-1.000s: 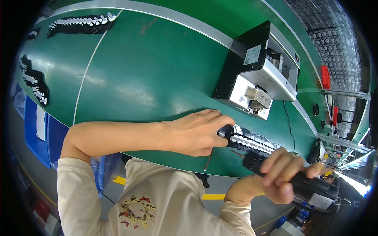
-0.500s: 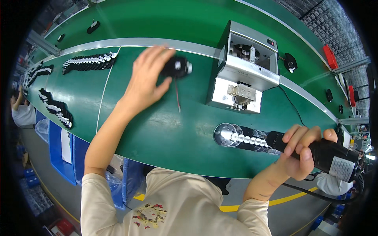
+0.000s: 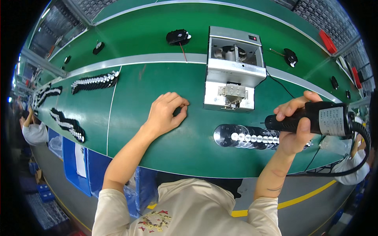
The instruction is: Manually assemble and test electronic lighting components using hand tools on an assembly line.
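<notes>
My left hand (image 3: 167, 113) rests low over the green table, its fingers curled and the thumb tip close to the index fingertip, with nothing visible between them. Wrapped in the fingers of my right hand (image 3: 294, 129) is a black electric screwdriver (image 3: 289, 119), held level with its bit end pointing left. Just below that tool, a row of overlapping clear round discs with white centres (image 3: 246, 137) lies on the tabletop. A black rounded part with a red wire (image 3: 178, 37) sits on the green belt beyond the table's metal edge.
A silver metal machine (image 3: 235, 70) stands right of centre with a cable trailing behind. Stacked rows of black and white parts (image 3: 96, 82) lie at left. Another black part (image 3: 290, 58) sits on the belt at right. Blue bins (image 3: 75, 163) stand below the table's left edge.
The black part with the red wire has gone from under my left hand to the belt. That hand has drawn back toward me and curled. My right hand has raised the screwdriver slightly.
</notes>
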